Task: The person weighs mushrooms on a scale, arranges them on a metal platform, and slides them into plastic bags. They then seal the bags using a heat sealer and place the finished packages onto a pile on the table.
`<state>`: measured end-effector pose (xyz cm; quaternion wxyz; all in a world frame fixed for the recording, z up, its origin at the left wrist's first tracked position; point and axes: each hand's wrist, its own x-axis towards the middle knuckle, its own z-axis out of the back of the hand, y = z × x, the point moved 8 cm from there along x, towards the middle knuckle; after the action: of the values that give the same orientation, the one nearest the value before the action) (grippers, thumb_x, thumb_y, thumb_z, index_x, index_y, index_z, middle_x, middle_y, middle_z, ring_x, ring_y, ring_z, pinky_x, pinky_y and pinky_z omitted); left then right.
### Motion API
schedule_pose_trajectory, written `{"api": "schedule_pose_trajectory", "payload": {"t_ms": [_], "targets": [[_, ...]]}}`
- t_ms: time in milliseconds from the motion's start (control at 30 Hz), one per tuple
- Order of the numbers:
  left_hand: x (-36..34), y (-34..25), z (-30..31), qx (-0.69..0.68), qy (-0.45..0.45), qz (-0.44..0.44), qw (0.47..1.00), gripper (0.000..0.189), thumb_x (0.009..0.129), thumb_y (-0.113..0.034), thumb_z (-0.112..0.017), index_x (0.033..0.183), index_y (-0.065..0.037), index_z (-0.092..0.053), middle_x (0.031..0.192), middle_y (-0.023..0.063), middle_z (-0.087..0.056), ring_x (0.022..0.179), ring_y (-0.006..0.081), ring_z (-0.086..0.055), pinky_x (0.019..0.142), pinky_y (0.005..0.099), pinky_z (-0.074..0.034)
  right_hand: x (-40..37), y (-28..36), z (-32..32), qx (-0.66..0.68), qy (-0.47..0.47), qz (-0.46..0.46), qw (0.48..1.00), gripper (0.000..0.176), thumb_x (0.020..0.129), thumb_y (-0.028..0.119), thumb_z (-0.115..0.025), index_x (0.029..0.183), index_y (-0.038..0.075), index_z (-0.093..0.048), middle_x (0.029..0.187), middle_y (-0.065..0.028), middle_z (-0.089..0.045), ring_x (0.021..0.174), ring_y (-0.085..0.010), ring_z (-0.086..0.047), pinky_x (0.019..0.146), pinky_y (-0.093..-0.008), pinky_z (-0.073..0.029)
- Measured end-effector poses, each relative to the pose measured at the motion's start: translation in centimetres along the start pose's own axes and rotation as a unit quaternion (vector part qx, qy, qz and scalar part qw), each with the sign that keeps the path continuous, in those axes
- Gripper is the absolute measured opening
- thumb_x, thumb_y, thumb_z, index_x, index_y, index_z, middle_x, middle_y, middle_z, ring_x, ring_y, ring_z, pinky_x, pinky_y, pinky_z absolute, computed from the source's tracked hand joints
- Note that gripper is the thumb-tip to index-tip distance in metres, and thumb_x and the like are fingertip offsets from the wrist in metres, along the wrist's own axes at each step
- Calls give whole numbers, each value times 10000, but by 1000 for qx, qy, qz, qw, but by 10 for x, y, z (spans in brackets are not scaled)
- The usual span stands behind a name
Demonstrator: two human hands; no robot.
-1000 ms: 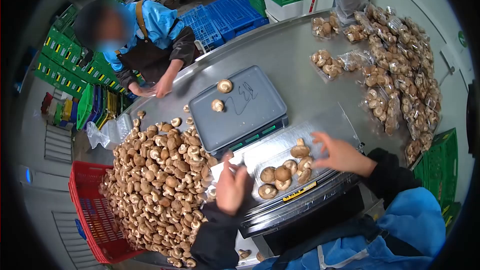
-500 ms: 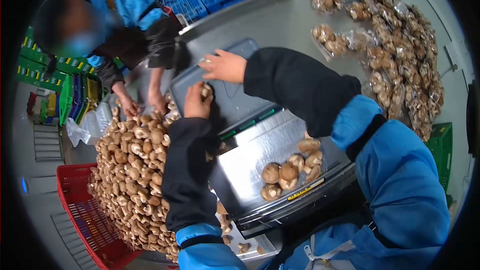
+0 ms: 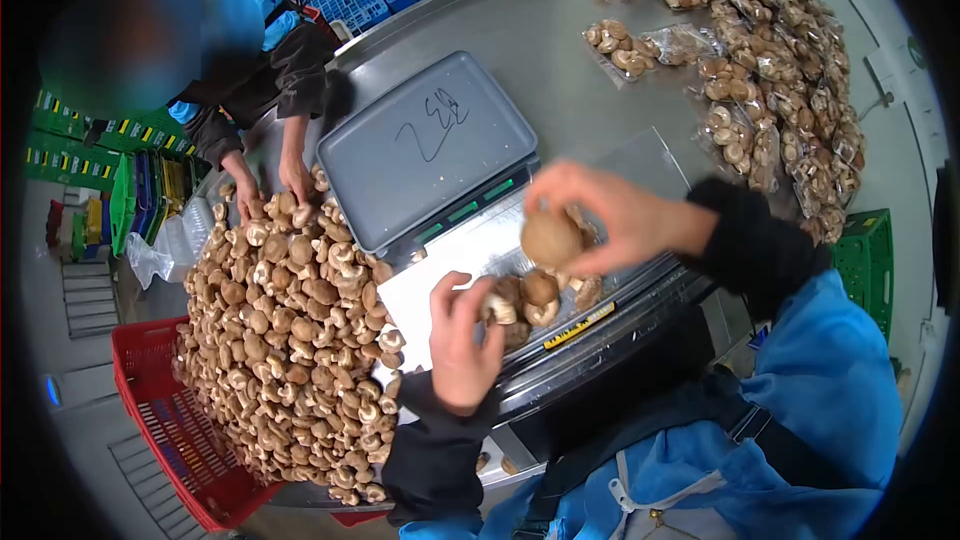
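Note:
My right hand [image 3: 615, 215], slightly blurred, is closed around a large brown shiitake mushroom [image 3: 552, 239] above the shiny metal plate [image 3: 425, 285]. My left hand [image 3: 463, 340] pinches a smaller shiitake mushroom [image 3: 499, 308] with its pale stem showing. Between and below my hands, several more mushrooms [image 3: 541, 288] lie on the plate, partly hidden by my fingers. Just beyond the plate sits a grey plastic tray [image 3: 400, 165] with dark handwriting on its flat surface; neither hand touches it.
A big heap of loose mushrooms [image 3: 290, 340] spills from a red basket [image 3: 165, 420] on the left. Bagged mushrooms [image 3: 790, 80] are piled at the right. Across the steel table [image 3: 540, 30], a co-worker's hands [image 3: 292, 175] reach into the heap. A green crate [image 3: 865, 265] stands far right.
Both hands have come back from over the grey tray to the mushrooms on the metal plate. My right hand now holds a large mushroom. The view has shifted slightly.

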<state>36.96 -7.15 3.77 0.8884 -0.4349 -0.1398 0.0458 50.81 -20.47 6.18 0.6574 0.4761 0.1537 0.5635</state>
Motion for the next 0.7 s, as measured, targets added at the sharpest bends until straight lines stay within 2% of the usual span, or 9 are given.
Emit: {"api": "schedule_pose_trajectory", "payload": {"t_ms": [33, 67, 167, 300, 433, 467, 500, 567, 700], "targets": [[-6, -7, -9, 28, 2, -23, 999, 465, 673, 122, -604, 1114, -28, -581, 1099, 147, -481, 745, 225, -543, 707, 318, -480, -19, 11, -11, -35, -4, 45, 998, 532, 647, 180, -787, 1066, 72, -479, 1133, -101, -539, 1127, -303, -485, 950, -407, -386], [-10, -8, -21, 43, 18, -18, 999, 519, 651, 130, -568, 1143, -37, -584, 1119, 175, -487, 815, 297, -544, 725, 374, -478, -35, 11, -25, -95, 10, 30, 995, 500, 653, 207, -787, 1036, 71, -497, 1138, -100, -539, 1143, -309, -475, 960, -424, -376], [-14, -25, -50, 190, 55, -106, 975, 567, 673, 79, -532, 1218, -74, -562, 1155, 154, -495, 935, 303, -505, 822, 377, -432, -56, 10, -45, -203, -1, 3, 979, 431, 671, 260, -779, 967, 65, -535, 1159, -96, -539, 1184, -312, -449, 985, -442, -353], [-24, -34, -42, 215, 52, -83, 972, 652, 651, 55, -545, 1289, -78, -512, 1215, 120, -506, 1001, 318, -478, 868, 414, -393, -69, 20, -31, -207, -51, -16, 977, 413, 682, 299, -768, 948, 61, -562, 1197, -100, -532, 1217, -310, -426, 1001, -444, -344], [-34, 3, -25, 12, -12, -32, 999, 504, 787, -31, -505, 1291, -28, -509, 1308, 147, -490, 1199, 354, -432, 1026, 426, -326, -78, 14, -19, -186, -177, -69, 964, 439, 720, 275, -744, 1060, 58, -571, 1217, -109, -535, 1220, -330, -424, 1010, -437, -351], [-33, 21, -34, -72, -55, 32, 995, 409, 878, -126, -488, 1269, -14, -528, 1317, 172, -491, 1271, 350, -393, 1064, 417, -296, -77, 8, -28, -177, -174, -83, 965, 445, 724, 266, -741, 1076, 56, -569, 1219, -113, -534, 1220, -333, -425, 1013, -436, -352], [-32, 30, -45, -97, -85, 54, 990, 383, 902, -172, -506, 1247, -11, -545, 1256, 190, -538, 1261, 333, -417, 1047, 406, -321, -75, -1, -40, -168, -171, -98, 966, 451, 728, 257, -738, 1093, 53, -568, 1220, -117, -533, 1220, -336, -427, 1015, -434, -353], [-31, 28, -60, 36, -70, 20, 997, 395, 896, -180, -518, 1252, -8, -533, 1207, 196, -570, 1226, 347, -456, 1033, 416, -342, -74, -6, -63, -155, -143, -95, 973, 469, 737, 253, -732, 1124, 48, -563, 1234, -126, -527, 1222, -339, -431, 1021, -432, -352], [-26, 35, -62, -109, -131, 83, 982, 406, 851, -154, -537, 1234, -16, -544, 1191, 186, -580, 1166, 348, -509, 993, 410, -390, -72, -6, -81, -144, -101, -66, 982, 488, 791, 260, -691, 1194, 30, -544, 1295, -142, -493, 1215, -336, -445, 1038, -425, -341]]}}
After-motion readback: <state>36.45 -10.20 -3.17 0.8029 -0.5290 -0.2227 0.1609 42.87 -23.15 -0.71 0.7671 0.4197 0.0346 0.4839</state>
